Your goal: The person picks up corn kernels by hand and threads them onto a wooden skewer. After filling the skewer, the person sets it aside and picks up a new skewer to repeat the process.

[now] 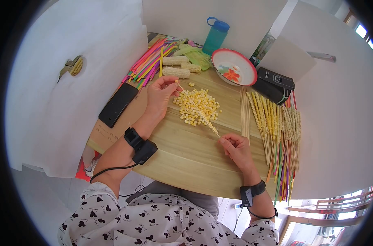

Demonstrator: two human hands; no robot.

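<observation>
A thin wooden skewer point(188, 96) slants between my two hands, with a row of corn kernels point(209, 122) threaded along its lower half. My right hand point(237, 151) pinches the skewer's lower end between thumb and fingers. At the upper tip, my left hand point(161, 95) is closed, its thumb and forefinger on a single corn kernel point(177, 81). Whether that kernel is pierced is too small to tell. Beneath the skewer lies a loose pile of yellow corn kernels point(194, 102) on the wooden table point(186, 160).
Behind the pile lie stripped corncobs point(176, 72), colourful strips point(147, 61), a blue-lidded bottle point(216, 36) and a red-rimmed bowl point(244, 70). A phone point(118, 105) is at left. Bare skewers point(245, 112), kernel-covered skewers point(274, 117) and a black box point(274, 78) occupy the right.
</observation>
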